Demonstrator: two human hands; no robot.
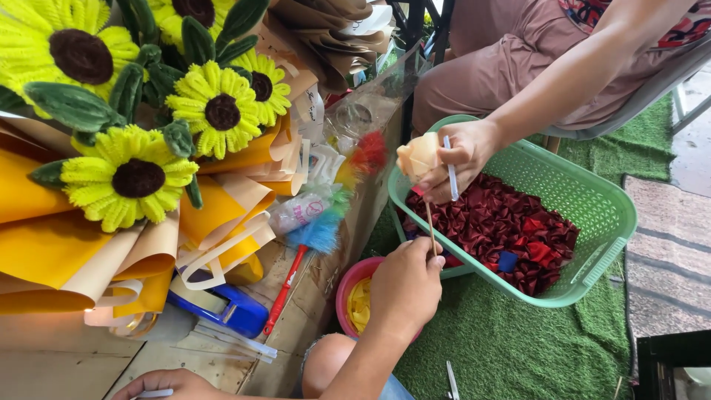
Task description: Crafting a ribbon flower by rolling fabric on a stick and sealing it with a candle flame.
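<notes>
Fingers around thin wooden stick

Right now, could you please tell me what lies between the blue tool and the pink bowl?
In the head view, a duster's red handle slants between the blue tool and the pink bowl.
</notes>
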